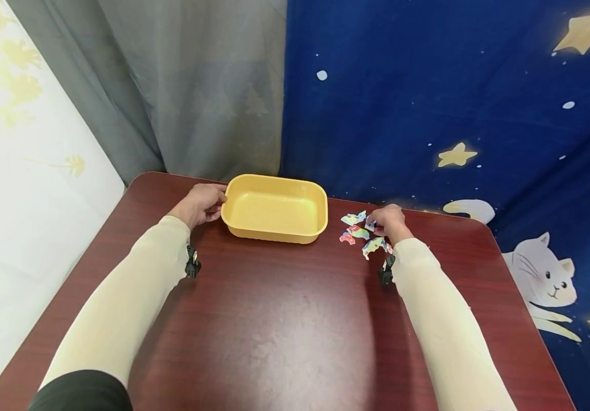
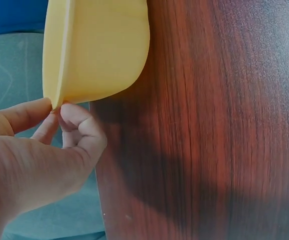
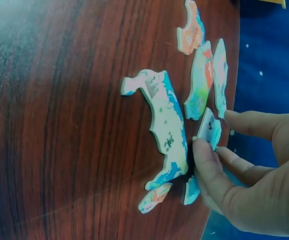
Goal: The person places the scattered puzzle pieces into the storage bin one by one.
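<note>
In the head view a yellow plastic basin stands at the far side of the table, with nothing inside. My left hand pinches its left rim between thumb and fingers; the left wrist view shows this grip on the basin's edge closely. To the right of the basin, my right hand is over a group of flat printed puzzle pieces. Seen from the right wrist, its fingers hold a small puzzle piece, tilted up on edge. A large pale piece with blue edges lies beside it.
Several other pieces lie close around, among them a green and red piece and an orange one. The dark red wooden table ends just behind basin and pieces, where a blue curtain and a grey curtain hang.
</note>
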Action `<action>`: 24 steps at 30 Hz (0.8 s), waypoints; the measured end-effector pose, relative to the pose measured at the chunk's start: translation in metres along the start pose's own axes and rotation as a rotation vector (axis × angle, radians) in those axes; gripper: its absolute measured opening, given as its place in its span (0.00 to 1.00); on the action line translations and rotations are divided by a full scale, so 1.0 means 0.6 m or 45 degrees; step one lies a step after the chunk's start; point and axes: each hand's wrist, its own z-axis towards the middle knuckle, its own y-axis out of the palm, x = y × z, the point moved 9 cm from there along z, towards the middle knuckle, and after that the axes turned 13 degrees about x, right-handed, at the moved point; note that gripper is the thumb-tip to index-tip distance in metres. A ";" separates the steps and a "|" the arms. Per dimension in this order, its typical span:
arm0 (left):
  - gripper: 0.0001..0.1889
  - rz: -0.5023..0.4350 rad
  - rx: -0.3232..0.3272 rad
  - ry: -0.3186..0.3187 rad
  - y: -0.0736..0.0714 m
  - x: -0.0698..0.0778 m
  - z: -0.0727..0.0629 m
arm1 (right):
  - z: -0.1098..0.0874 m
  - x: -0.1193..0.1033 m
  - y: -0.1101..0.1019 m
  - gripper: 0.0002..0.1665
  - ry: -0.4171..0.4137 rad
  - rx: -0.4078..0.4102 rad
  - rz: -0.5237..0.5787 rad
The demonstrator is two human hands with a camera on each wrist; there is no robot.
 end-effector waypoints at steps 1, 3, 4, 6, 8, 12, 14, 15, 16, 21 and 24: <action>0.24 -0.003 -0.003 0.005 0.001 0.000 0.000 | -0.002 0.001 0.000 0.23 -0.012 0.013 -0.007; 0.24 -0.007 -0.001 0.011 0.004 0.000 0.000 | -0.007 0.000 0.000 0.21 -0.038 0.046 -0.049; 0.24 -0.006 0.001 0.013 0.006 0.000 0.000 | -0.009 0.000 0.000 0.19 -0.055 0.064 -0.079; 0.24 -0.010 0.005 0.022 0.008 0.001 0.000 | -0.013 -0.003 0.000 0.15 -0.094 0.102 -0.151; 0.24 -0.008 0.010 0.027 0.009 0.002 0.002 | -0.015 -0.006 0.000 0.12 -0.120 0.132 -0.219; 0.23 -0.006 0.023 0.033 0.007 0.004 0.003 | -0.021 -0.013 -0.002 0.12 -0.159 0.159 -0.301; 0.23 0.001 0.028 0.040 0.008 0.005 0.004 | -0.023 -0.015 -0.004 0.13 -0.172 0.162 -0.328; 0.23 0.006 0.029 0.046 0.008 0.005 0.004 | -0.024 -0.016 -0.005 0.13 -0.177 0.165 -0.338; 0.23 0.008 0.035 0.049 0.008 0.005 0.005 | -0.023 -0.016 -0.005 0.13 -0.179 0.165 -0.336; 0.23 0.018 0.041 0.061 0.009 0.003 0.006 | -0.023 -0.016 -0.002 0.13 -0.189 0.153 -0.314; 0.23 0.014 0.038 0.067 0.009 0.003 0.007 | -0.021 -0.014 0.000 0.13 -0.176 0.156 -0.290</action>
